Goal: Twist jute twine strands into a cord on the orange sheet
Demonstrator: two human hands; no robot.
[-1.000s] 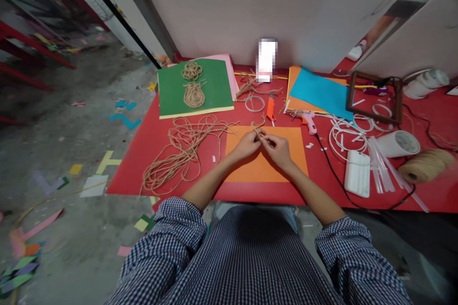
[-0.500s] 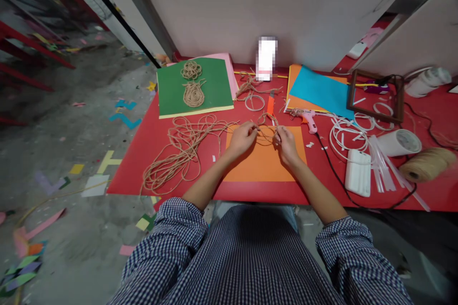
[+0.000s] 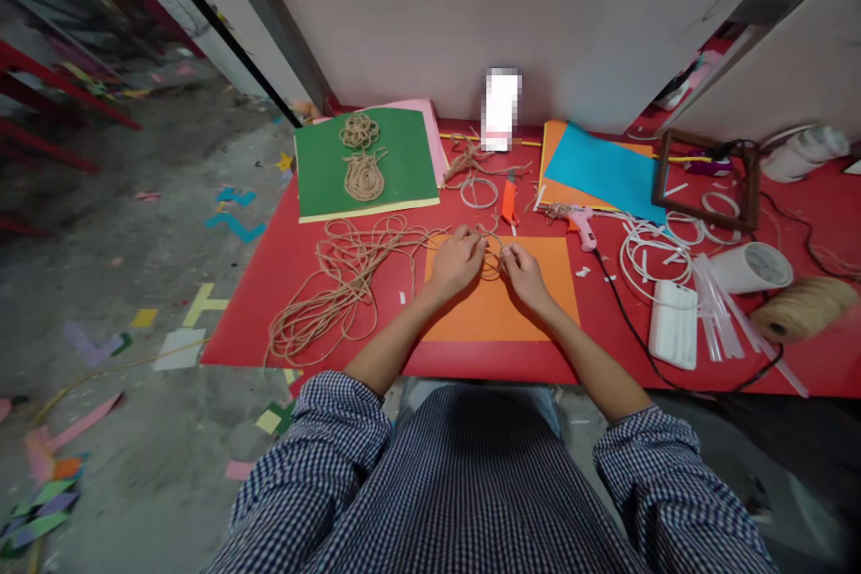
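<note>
Over the orange sheet, my left hand and my right hand pinch a small looped piece of brown twine between them. From my left hand the twine runs left to a loose pile on the red table. An orange cutter lies just beyond my hands, beside a white ring. Two coiled twine pieces, a round one and a larger one, rest on the green sheet.
To the right lie a pink glue gun, a white cable coil, a white power box, glue sticks, a twine spool and a wooden frame. A bright phone leans at the back.
My right hand has moved left, closer to my left hand. The twine loop between them has become narrower.
</note>
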